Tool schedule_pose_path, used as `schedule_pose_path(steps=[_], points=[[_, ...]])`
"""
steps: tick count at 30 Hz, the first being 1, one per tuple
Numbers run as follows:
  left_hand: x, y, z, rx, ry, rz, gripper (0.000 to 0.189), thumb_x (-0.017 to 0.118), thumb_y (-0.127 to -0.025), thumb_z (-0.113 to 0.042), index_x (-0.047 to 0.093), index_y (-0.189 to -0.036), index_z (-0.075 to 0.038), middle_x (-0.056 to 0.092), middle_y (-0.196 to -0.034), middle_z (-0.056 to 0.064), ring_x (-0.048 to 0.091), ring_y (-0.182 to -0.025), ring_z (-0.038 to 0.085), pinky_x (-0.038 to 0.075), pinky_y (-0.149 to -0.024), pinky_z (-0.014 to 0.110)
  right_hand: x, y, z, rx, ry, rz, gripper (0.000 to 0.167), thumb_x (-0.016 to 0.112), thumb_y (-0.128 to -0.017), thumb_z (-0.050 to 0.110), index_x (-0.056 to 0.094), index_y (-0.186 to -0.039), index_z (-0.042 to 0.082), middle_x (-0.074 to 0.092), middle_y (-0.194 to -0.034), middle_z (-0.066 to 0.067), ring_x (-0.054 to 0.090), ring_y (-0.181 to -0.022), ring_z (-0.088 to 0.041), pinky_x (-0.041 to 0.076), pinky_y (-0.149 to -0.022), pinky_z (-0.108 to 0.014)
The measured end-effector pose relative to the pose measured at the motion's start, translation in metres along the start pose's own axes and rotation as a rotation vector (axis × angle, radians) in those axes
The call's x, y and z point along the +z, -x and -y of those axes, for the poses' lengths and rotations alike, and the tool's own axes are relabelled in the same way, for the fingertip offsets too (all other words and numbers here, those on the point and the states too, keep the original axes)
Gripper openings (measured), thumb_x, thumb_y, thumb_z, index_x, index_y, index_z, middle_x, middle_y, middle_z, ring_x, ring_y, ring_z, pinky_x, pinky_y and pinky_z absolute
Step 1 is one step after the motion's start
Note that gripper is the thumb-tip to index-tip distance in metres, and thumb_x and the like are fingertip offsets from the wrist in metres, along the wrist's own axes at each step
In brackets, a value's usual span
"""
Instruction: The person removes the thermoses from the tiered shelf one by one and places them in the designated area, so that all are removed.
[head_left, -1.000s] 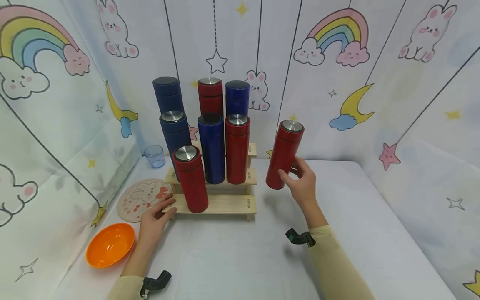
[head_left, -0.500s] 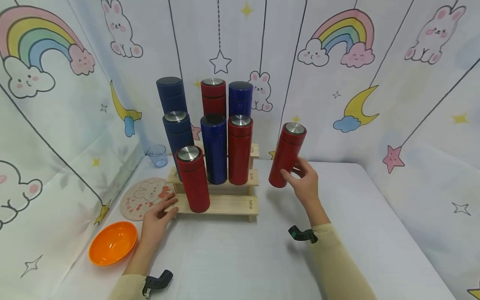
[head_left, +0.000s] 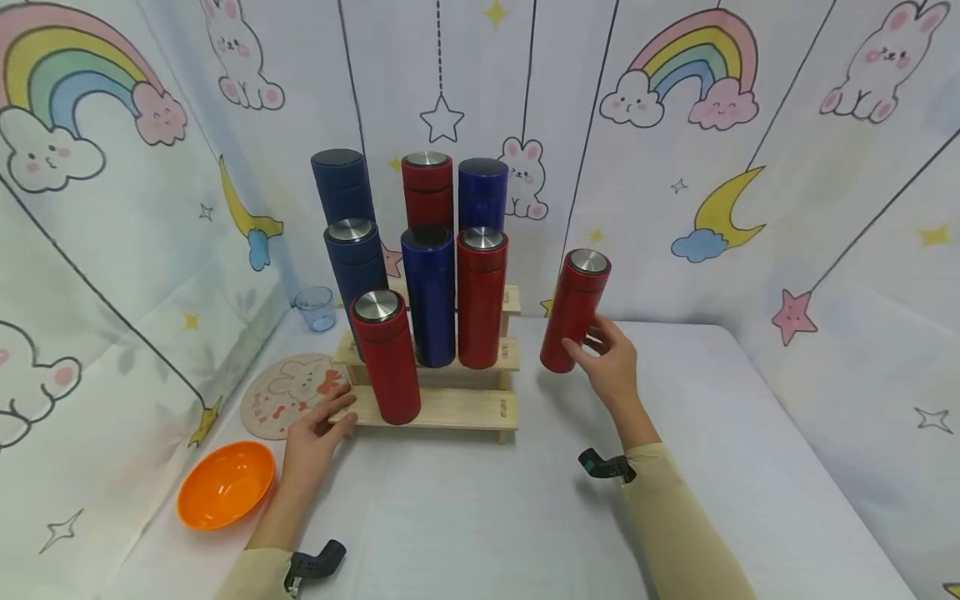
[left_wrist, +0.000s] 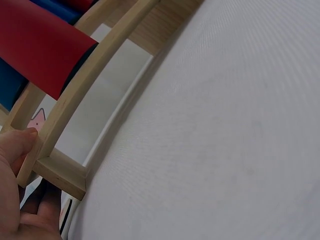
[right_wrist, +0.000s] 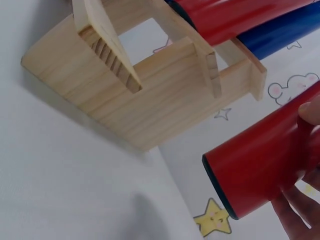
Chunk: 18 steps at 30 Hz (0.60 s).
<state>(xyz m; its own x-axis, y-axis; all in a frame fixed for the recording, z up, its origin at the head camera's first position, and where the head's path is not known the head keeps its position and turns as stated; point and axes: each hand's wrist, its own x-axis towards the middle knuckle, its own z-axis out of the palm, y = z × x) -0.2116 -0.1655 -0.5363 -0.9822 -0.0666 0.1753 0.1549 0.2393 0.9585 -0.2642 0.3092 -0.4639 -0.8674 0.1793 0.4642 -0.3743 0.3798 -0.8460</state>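
Note:
My left hand (head_left: 309, 442) grips the left end of the tiered wooden rack's (head_left: 465, 407) lowest shelf. In the left wrist view its thumb (left_wrist: 19, 142) lies on the plank, with fingers underneath. My right hand (head_left: 611, 367) holds a red thermos flask (head_left: 573, 312) in the air right of the rack, its steel lid up and its body tilted. Its dark base (right_wrist: 220, 187) shows in the right wrist view. A red flask (head_left: 386, 358) stands on the lowest shelf, near the left end. Behind it, the middle tier bears navy, blue (head_left: 430, 300) and red (head_left: 482, 300) flasks.
On the top tier stand navy (head_left: 342, 187), red (head_left: 427, 192) and blue (head_left: 483, 193) flasks. Left of the rack are an orange bowl (head_left: 225, 486), a round printed mat (head_left: 281, 408) and a small blue glass (head_left: 315, 310). Patterned cloth walls (head_left: 825, 208) enclose the white table (head_left: 465, 517).
The head view has shifted slightly. The red thermos flask in my right hand tips a little, its lid lower and its base higher in view. My left hand keeps its grip on the rack.

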Motion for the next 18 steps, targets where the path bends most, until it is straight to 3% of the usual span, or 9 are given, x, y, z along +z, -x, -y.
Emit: schedule_pose_path(steps=[8,18], points=[[0.0,0.0,0.001,0.005,0.009,0.013,0.036,0.072,-0.108,-0.02,0.072,-0.141,-0.006,0.055,-0.161,0.002,0.047,-0.147,0.018,0.046,-0.1,0.009,0.007,0.003,-0.01,0.056,0.02,0.014,0.058,0.086,-0.096,0.02,0.064,-0.149,0.008,0.069,-0.14,-0.012,0.067,-0.125,-0.033,0.054,-0.107,-0.052],[0.0,-0.001,0.001,0.003,0.007,-0.005,0.035,0.072,-0.108,-0.019,0.073,-0.14,-0.005,0.058,-0.159,0.002,0.048,-0.146,0.016,0.046,-0.099,0.01,0.015,0.008,-0.023,0.126,0.069,0.053,0.064,0.086,-0.096,0.026,0.062,-0.152,0.009,0.066,-0.145,-0.013,0.064,-0.131,-0.034,0.053,-0.109,-0.052]])
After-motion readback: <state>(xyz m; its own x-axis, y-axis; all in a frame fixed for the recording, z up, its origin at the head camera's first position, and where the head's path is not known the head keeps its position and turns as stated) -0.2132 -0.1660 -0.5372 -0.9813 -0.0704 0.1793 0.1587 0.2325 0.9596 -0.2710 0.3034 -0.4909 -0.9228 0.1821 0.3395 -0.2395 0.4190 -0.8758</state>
